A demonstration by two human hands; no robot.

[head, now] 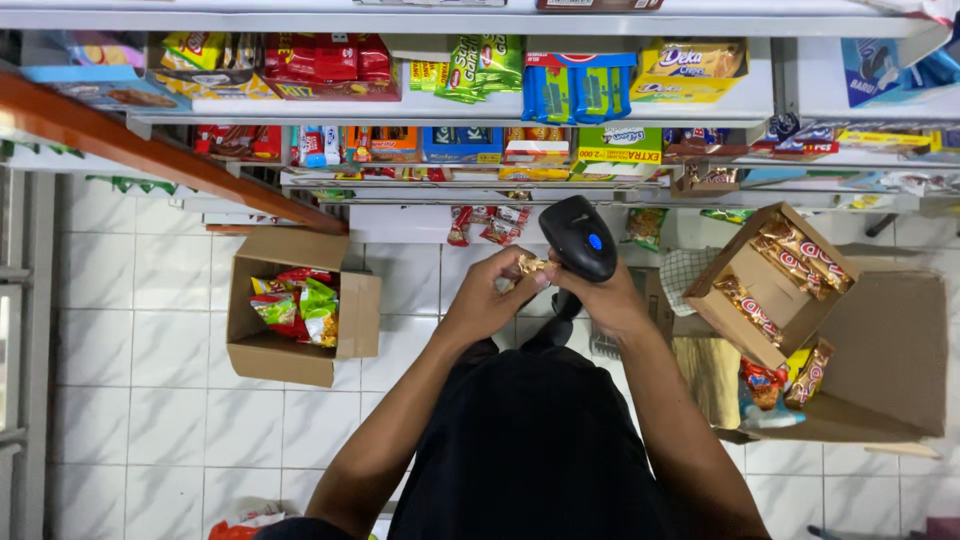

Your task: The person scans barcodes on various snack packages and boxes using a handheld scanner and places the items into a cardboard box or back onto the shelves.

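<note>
My left hand pinches a small gold-wrapped snack in front of my body. My right hand grips the handle of a black handheld barcode scanner with a blue button, its head right beside the snack. Both hands meet over the white tiled floor, below the shelves.
Store shelves stocked with colourful snack packs run across the top. On the floor at left an open cardboard box holds bagged snacks. At right a small open carton of gold-and-red bars rests on a larger flattened cardboard box.
</note>
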